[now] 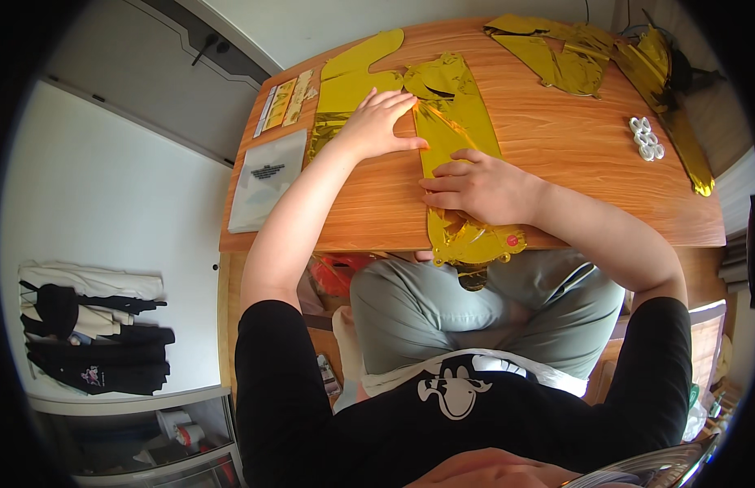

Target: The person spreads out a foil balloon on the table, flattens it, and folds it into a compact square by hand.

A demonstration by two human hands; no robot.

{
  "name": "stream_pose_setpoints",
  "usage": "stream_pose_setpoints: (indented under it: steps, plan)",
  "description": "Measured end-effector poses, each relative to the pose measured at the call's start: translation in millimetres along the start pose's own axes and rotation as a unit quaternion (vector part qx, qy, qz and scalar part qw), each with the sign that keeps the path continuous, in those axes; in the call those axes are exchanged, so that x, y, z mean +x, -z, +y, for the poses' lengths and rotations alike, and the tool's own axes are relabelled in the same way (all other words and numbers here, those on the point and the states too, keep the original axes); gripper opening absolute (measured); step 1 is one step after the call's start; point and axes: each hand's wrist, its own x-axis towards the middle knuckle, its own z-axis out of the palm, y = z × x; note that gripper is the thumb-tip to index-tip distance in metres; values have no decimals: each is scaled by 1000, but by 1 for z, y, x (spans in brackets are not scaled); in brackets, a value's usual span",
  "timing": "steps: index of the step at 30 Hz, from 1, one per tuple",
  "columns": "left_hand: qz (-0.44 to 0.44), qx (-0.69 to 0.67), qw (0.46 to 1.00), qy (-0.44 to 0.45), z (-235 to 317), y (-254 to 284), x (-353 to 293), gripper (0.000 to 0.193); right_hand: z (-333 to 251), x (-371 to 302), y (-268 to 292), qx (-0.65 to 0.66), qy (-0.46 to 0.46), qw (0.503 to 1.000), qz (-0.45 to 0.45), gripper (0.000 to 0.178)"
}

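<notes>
A flat, uninflated gold foil balloon (467, 122) lies lengthwise on the wooden table, its lower end hanging over the near edge. My left hand (381, 124) reaches to its left edge, fingers stretched out and thumb apart, touching the foil. Lower down, my right hand (490, 189) rests on the same balloon with its fingers spread across the foil. Crinkles and bright reflections cross the sheet, and a small red round mark (512, 241) shows at its near end. Behind my left hand lies another flat gold foil balloon (353, 69), partly covered by that hand.
More crumpled gold foil (569, 61) lies at the back right, with a strip (682, 146) along the right edge. Several small white rolls (646, 138) sit at the right. At the left are a clear plastic packet (268, 180) and printed cards (284, 104). The table's near edge (369, 250) meets my lap.
</notes>
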Motion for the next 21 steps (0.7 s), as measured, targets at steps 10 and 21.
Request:
stream_pose_setpoints:
  steps: [10,21]
  plan:
    - [-130,31,991,4,7,12,5,136,2,0,-3,8,7,1000,5,40]
    - [-202,38,970,128,52,47,8,131,1,-1,0,31,-1,1000,-3,41]
